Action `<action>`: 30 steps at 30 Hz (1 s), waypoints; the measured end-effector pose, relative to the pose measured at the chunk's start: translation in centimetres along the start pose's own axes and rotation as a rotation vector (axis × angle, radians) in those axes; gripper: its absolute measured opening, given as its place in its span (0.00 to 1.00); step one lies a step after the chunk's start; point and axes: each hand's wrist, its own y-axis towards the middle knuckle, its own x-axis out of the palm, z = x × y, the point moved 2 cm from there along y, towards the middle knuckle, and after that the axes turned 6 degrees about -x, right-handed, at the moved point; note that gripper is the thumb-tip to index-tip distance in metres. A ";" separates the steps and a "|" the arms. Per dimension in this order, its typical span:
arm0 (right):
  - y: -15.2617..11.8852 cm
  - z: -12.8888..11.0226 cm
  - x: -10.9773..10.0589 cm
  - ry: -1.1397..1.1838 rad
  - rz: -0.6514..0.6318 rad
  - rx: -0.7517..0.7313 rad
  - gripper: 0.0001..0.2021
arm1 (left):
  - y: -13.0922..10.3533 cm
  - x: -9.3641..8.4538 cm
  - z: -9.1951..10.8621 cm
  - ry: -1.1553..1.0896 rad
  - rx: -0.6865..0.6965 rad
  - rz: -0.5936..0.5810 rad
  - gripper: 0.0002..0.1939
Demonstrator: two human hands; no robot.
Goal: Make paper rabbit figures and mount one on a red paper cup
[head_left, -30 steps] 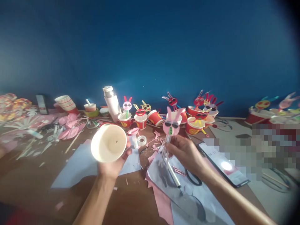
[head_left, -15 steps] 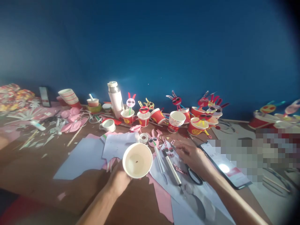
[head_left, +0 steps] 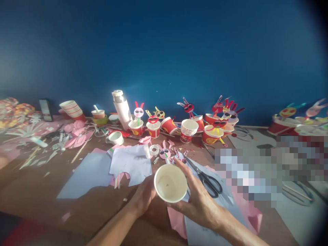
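Left hand (head_left: 145,195) grips the paper cup (head_left: 170,184), right hand (head_left: 202,201) wraps its fingers (head_left: 191,176) round the other side; light, even squeeze wanted here, or the wall buckles!

Both sides of the paper cup (head_left: 170,178) are taken up by the left hand (head_left: 143,195) and the right hand (head_left: 201,201), but its mouth is open from above. A hand could slide over the brown tabletop (head_left: 36,184) left of the left forearm, or across the flat bluish sheet (head_left: 82,179). Just behind the cup a pink rabbit figure (head_left: 165,154) crowds the way, and scissors (head_left: 203,177) lie beside the right hand. Farther back, the white flask (head_left: 123,114) and standing cups (head_left: 189,131) line the blue wall (head_left: 164,51)
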 end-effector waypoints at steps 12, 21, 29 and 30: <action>0.1 0.8 2.4 -0.002 0.095 -0.028 0.46 | -1.6 2.6 3.7 0.458 0.196 -0.134 0.21; -0.1 1.8 4.2 0.085 0.084 0.031 0.45 | 0.4 1.9 3.1 0.685 0.163 0.083 0.17; -1.7 4.1 -1.8 -0.147 -0.045 0.130 0.16 | 1.0 1.1 3.8 0.831 0.252 0.185 0.15; -2.2 4.9 -2.9 -0.214 -0.050 0.204 0.13 | 1.1 0.9 4.0 0.829 0.260 0.196 0.15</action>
